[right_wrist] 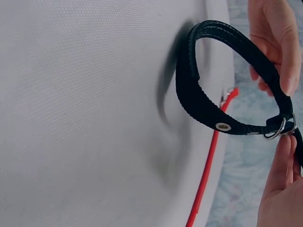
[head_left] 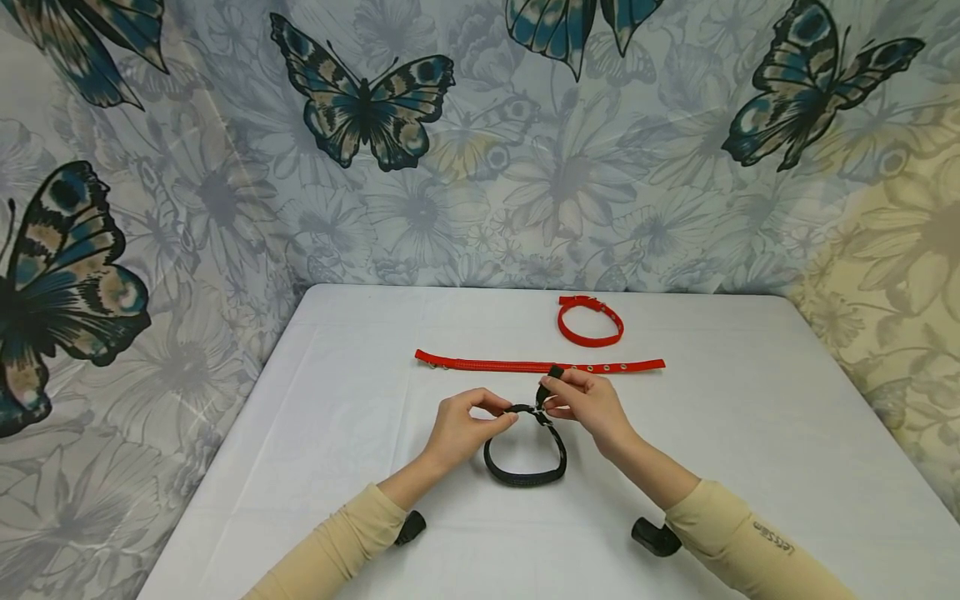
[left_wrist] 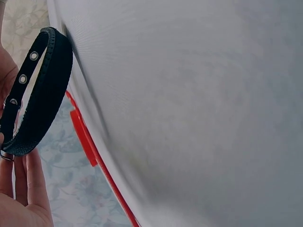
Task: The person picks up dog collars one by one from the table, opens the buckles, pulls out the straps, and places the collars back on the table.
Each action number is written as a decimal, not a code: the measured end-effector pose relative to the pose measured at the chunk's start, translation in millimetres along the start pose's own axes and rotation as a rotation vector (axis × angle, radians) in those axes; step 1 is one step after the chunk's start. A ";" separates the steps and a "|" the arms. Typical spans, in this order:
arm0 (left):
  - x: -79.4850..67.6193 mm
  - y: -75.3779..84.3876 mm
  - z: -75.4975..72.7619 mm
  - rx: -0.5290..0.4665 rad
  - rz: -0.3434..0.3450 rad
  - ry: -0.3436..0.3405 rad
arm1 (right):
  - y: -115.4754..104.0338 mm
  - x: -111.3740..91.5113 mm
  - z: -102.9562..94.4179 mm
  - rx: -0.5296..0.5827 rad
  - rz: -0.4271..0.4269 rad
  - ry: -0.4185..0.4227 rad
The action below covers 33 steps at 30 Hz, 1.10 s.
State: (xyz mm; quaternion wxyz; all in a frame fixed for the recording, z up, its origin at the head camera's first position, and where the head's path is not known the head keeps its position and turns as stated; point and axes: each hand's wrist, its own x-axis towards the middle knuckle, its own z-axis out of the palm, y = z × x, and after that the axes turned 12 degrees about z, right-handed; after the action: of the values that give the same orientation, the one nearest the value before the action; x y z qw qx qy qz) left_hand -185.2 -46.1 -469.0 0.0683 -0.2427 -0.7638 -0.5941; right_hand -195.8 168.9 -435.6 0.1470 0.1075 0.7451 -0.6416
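A black collar (head_left: 525, 479), bent into a loop, hangs between the two hands over the table's middle. The left hand (head_left: 461, 429) pinches the strap just left of its metal buckle (head_left: 537, 411). On the other side, the right hand (head_left: 588, 407) grips the collar's loose end (head_left: 551, 379), which sticks up past the buckle. Metal-rimmed eyelets (left_wrist: 23, 79) show along the strap in the left wrist view. In the right wrist view, a metal ring (right_wrist: 275, 130) sits at the buckle, right by the right hand's fingertips.
Behind the hands a red collar (head_left: 495, 365) lies stretched out straight across the white table (head_left: 360, 350). Farther back sits a second red collar (head_left: 590, 340), closed into a ring. Butterfly-patterned cloth (head_left: 420, 225) covers the walls behind and beside the table.
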 end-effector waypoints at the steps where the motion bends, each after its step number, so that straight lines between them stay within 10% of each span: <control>1: 0.0 0.4 -0.2 0.001 0.002 0.000 | -0.1 0.3 -0.1 0.007 0.003 -0.006; 20: 22.1 14.2 -1.3 0.108 0.123 -0.100 | -3.7 -1.9 1.3 0.022 0.003 -0.031; 33: 26.2 14.6 -2.3 0.115 0.066 -0.163 | -1.0 -0.3 4.2 0.053 0.012 -0.029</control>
State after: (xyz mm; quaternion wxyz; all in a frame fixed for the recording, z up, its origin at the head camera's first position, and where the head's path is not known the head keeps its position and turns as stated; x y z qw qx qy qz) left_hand -202.0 -38.2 -445.3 0.0394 -0.3111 -0.7913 -0.5249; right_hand -195.5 164.6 -435.1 0.1586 0.1067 0.7249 -0.6618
